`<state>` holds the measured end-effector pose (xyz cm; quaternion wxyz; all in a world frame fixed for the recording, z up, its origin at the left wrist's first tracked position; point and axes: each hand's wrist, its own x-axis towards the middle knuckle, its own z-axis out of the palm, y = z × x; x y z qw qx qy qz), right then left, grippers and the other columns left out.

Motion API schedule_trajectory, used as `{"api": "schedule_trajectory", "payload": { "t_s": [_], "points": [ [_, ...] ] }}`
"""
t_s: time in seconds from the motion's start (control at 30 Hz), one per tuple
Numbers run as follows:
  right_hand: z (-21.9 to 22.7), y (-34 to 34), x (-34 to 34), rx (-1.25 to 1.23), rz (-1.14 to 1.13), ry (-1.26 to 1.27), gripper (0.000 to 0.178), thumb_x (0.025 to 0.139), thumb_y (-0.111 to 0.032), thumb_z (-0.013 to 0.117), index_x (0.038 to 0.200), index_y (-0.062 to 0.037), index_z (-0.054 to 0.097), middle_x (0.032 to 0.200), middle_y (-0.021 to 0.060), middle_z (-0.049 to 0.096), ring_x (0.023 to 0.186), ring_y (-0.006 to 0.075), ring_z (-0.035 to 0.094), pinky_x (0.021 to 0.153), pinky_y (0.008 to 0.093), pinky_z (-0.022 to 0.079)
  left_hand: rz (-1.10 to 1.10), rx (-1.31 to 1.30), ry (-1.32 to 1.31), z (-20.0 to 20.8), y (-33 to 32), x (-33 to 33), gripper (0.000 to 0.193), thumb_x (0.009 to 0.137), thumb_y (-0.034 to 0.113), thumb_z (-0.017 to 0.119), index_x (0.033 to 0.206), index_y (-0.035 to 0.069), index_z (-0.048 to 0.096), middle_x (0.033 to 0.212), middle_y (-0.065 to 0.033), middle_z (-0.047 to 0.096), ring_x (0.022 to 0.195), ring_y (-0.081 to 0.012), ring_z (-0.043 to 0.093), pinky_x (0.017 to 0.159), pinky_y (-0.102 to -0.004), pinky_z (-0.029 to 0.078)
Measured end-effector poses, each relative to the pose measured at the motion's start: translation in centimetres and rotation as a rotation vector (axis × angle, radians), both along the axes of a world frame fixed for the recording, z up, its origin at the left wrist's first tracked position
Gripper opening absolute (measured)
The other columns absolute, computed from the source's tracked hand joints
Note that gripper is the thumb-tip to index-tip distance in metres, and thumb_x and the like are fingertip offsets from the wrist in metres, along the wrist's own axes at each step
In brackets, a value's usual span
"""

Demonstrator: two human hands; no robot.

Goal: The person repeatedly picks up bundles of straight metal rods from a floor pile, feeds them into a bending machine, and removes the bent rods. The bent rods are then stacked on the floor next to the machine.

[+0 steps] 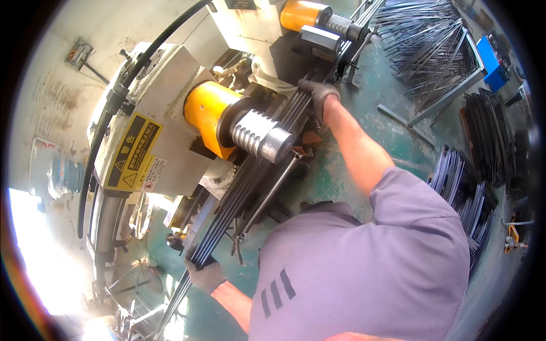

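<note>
A bundle of long, thin metal bars runs slantwise past the front of a machine, from the lower left to the upper middle. My left hand, in a grey glove, is closed around the bars near their lower end. Farther up, my gloved right hand has its fingers bent over the same bundle; the fingertips are partly hidden. Between my hands, a yellow cylinder with a ribbed silver end juts over the bars and hides part of them.
A second yellow cylinder sits at the top. A thin support rod runs beside the bars. Behind me stand a rack heaped with thin rods, a blue box and stacked dark bars. A black hose hangs at left.
</note>
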<state>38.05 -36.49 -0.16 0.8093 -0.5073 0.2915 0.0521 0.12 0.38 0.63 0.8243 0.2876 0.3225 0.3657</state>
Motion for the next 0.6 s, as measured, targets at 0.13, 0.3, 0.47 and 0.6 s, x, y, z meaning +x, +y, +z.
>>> {"api": "schedule_trajectory", "payload": {
  "t_s": [0.13,0.3,0.47,0.6],
  "points": [
    [4.5,-1.0,0.0,-0.051,0.098,0.099,0.033,0.078,-0.028,0.079,0.098,-0.0038,0.068,0.088,0.0092,0.071,0.079,0.0216,0.067,0.071,0.0375,0.054,0.012,-0.046,0.091,-0.2,0.5,-1.2,0.034,0.102,0.021,0.046,0.113,-0.008,0.059,0.112,-0.0169,0.064,0.105,-0.0252,0.061,0.098,-0.0363,0.048],
    [0.5,2.2,-2.9,-0.206,0.107,-0.264,0.034,0.077,-0.025,0.082,0.097,-0.0008,0.068,0.090,0.0113,0.071,0.080,0.0226,0.069,0.074,0.0434,0.055,0.063,-0.114,0.110,1.0,-1.6,1.2,0.031,0.099,0.019,0.053,0.114,-0.007,0.060,0.113,-0.0162,0.065,0.104,-0.0258,0.063,0.097,-0.0353,0.048],
    [-0.1,0.2,-0.5,0.162,0.171,-0.061,0.034,0.077,-0.025,0.082,0.097,-0.0023,0.068,0.092,0.0083,0.071,0.079,0.0219,0.069,0.076,0.0395,0.055,-0.080,-0.185,0.094,-0.6,-0.5,1.1,0.030,0.099,0.019,0.053,0.115,-0.005,0.061,0.112,-0.0148,0.067,0.104,-0.0260,0.064,0.096,-0.0368,0.051],
    [2.8,-0.3,-1.6,0.057,0.149,-0.067,0.037,0.078,-0.025,0.081,0.101,0.0004,0.067,0.096,0.0096,0.071,0.082,0.0223,0.069,0.078,0.0364,0.055,-0.071,-0.179,0.041,-0.3,0.2,1.5,0.030,0.098,0.020,0.053,0.115,-0.004,0.063,0.111,-0.0137,0.068,0.103,-0.0253,0.065,0.095,-0.0372,0.052]
  ]
}}
